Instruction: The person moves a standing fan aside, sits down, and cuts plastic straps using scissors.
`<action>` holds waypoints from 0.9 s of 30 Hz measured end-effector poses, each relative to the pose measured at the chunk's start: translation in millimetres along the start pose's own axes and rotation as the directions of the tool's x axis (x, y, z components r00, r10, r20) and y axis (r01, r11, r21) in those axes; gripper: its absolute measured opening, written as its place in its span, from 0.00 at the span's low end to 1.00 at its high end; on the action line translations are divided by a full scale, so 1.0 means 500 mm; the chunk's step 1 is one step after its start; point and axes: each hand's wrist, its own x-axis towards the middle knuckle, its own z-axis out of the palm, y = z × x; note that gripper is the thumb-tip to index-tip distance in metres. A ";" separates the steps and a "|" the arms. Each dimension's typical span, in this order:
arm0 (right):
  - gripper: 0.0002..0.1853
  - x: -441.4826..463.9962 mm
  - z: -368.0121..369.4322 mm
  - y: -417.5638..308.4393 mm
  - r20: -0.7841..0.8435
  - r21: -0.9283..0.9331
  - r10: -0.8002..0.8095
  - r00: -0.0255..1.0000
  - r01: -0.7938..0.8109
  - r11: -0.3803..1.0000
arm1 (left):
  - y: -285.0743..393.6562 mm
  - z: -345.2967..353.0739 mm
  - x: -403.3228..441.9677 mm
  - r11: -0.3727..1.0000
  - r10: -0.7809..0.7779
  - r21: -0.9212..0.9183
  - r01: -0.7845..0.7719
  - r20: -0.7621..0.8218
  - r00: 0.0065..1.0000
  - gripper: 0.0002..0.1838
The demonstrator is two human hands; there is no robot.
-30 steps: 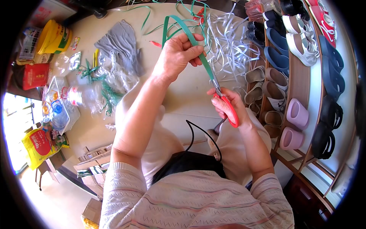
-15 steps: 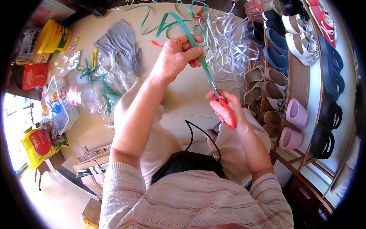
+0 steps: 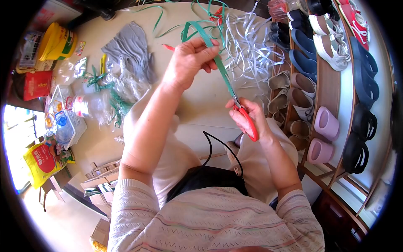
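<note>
My left hand pinches a flat green strap between thumb and fingers, with a loop of the strap standing up beyond the hand. Red-handled scissors are in my right hand, their blades at the strap's lower end. More thin green strips curl at the table's far side. To their right is a tangled heap of white strips. Whether the blades are parted is too small to tell.
On the table at left are a grey cloth, clear plastic, a plastic jar and a white basket. A yellow bucket stands at far left. A shoe rack lines the right side.
The scissors have moved up along the strap, and their handles turned slightly. My left hand has shifted a little left, and the strap's loop beyond it has changed shape.
</note>
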 end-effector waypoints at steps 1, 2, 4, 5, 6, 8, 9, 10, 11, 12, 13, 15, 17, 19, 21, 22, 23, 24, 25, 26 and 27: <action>0.06 -0.003 0.001 -0.004 0.003 -0.007 0.011 1.000 -0.011 1.000 | -0.001 -0.008 0.004 0.999 -0.003 -0.040 0.002 -0.029 1.000 0.10; 0.06 -0.004 0.001 -0.005 0.006 -0.013 0.021 1.000 -0.021 1.000 | -0.003 -0.012 0.007 0.997 -0.008 -0.079 0.003 -0.058 0.998 0.10; 0.07 0.000 0.002 -0.001 0.009 -0.013 0.005 1.000 -0.005 1.000 | -0.017 -0.013 0.009 0.998 -0.005 -0.068 0.002 -0.044 0.999 0.09; 0.07 0.002 0.003 0.001 0.009 -0.014 -0.002 1.000 0.002 1.000 | -0.023 -0.012 0.010 0.998 -0.004 -0.063 0.002 -0.036 0.999 0.09; 0.07 0.002 0.004 0.001 0.005 -0.013 -0.017 1.000 0.017 1.000 | -0.024 -0.009 0.009 0.998 -0.011 -0.067 0.008 -0.037 0.999 0.09; 0.07 0.001 0.004 0.001 -0.005 -0.010 -0.046 0.999 0.046 0.999 | -0.028 -0.001 0.007 0.997 -0.026 -0.074 0.023 -0.039 0.999 0.09; 0.07 0.002 0.003 0.004 0.003 0.006 -0.047 0.999 0.047 0.999 | -0.029 0.000 0.006 0.998 -0.028 -0.065 0.025 -0.038 0.999 0.09; 0.07 0.004 0.001 0.009 0.011 0.023 -0.048 0.999 0.048 0.999 | -0.028 -0.001 0.007 0.998 -0.030 -0.057 0.027 -0.036 0.999 0.09; 0.07 0.006 -0.001 0.011 0.018 0.039 -0.050 0.999 0.049 0.998 | -0.028 -0.002 0.007 0.998 -0.031 -0.048 0.029 -0.034 0.999 0.09; 0.07 0.006 -0.004 0.010 0.037 0.096 -0.042 0.998 0.038 0.995 | -0.028 -0.002 0.007 0.998 -0.034 -0.046 0.033 -0.033 0.999 0.09; 0.06 0.006 -0.008 0.010 0.056 0.152 -0.036 0.998 0.027 0.988 | -0.028 -0.002 0.008 0.998 -0.037 -0.044 0.036 -0.032 0.999 0.09; 0.06 0.005 -0.009 0.006 0.055 0.164 -0.019 0.998 0.009 0.986 | -0.028 -0.002 0.008 0.998 -0.040 -0.048 0.038 -0.032 0.999 0.09; 0.05 0.002 -0.004 -0.002 0.012 0.077 0.004 1.000 -0.005 0.997 | -0.029 0.000 0.008 0.997 -0.042 -0.060 0.040 -0.035 0.999 0.09; 0.04 0.003 0.001 -0.004 -0.022 -0.070 -0.087 0.996 0.086 0.994 | -0.029 0.005 0.004 0.998 -0.052 -0.036 0.051 -0.028 0.998 0.09; 0.04 0.004 0.003 -0.005 -0.029 -0.141 -0.130 0.991 0.124 0.982 | -0.031 0.008 0.002 0.998 -0.060 -0.017 0.060 -0.026 0.998 0.09; 0.04 0.004 0.002 -0.005 -0.025 -0.138 -0.124 0.992 0.120 0.983 | -0.031 0.009 0.001 0.998 -0.063 -0.012 0.063 -0.029 0.998 0.09; 0.04 0.004 0.002 -0.005 -0.020 -0.134 -0.119 0.993 0.116 0.984 | -0.032 0.009 0.000 0.998 -0.066 -0.006 0.066 -0.031 0.997 0.09; 0.04 0.004 0.002 -0.005 -0.032 -0.121 -0.083 0.996 0.078 0.990 | -0.032 0.009 0.000 0.998 -0.067 -0.010 0.066 -0.030 0.997 0.09; 0.04 0.004 0.001 -0.005 -0.043 -0.108 -0.046 0.998 0.041 0.993 | -0.032 0.009 -0.001 0.998 -0.067 -0.015 0.067 -0.028 0.997 0.09; 0.05 0.003 0.000 -0.005 -0.053 -0.095 -0.009 0.999 0.004 0.996 | -0.032 0.009 -0.001 0.998 -0.067 -0.020 0.067 -0.027 0.997 0.09; 0.05 0.004 -0.002 -0.003 -0.062 -0.133 -0.023 0.998 0.015 0.991 | -0.031 0.008 -0.001 0.998 -0.063 -0.025 0.063 -0.032 0.997 0.09</action>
